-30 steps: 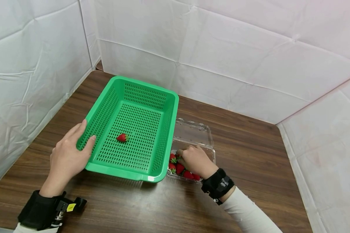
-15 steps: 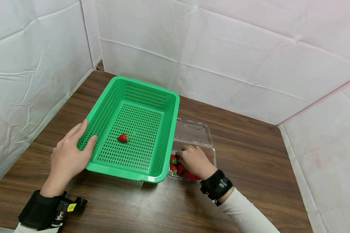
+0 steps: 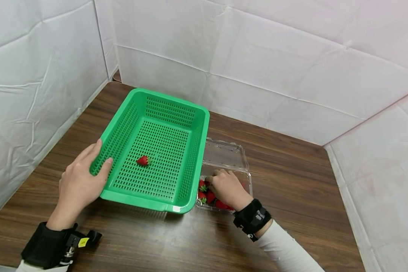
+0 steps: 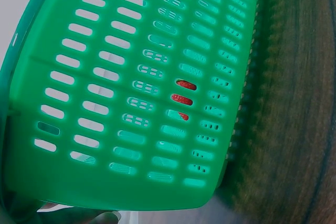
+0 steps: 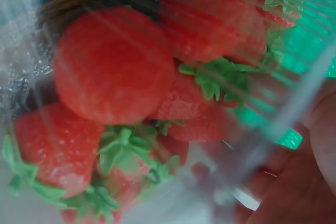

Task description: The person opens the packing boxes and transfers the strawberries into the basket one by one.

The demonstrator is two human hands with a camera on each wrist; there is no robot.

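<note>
A green plastic basket [image 3: 156, 158] with slotted walls sits tilted on the table, one red strawberry [image 3: 143, 161] lying on its floor. My left hand [image 3: 83, 179] grips the basket's left wall, thumb inside. Through the slots in the left wrist view, bits of the strawberry [image 4: 182, 99] show red. To the basket's right, an open clear plastic clamshell box [image 3: 247, 183] holds several strawberries [image 3: 210, 196]. My right hand [image 3: 227, 187] reaches down into this box with bent fingers. Its fingertips are hidden among the fruit, and I cannot tell whether they pinch a strawberry.
The clamshell's transparent lid [image 3: 224, 154] lies folded back behind the box. The basket's right rim overhangs the box's left side in the head view. White sheeting [image 3: 258, 68] walls the brown wooden table [image 3: 292, 181] at the back and both sides.
Very little differs. My right hand stays in the box with only a slight shift, while the left hand, the basket and its strawberry keep their places.
</note>
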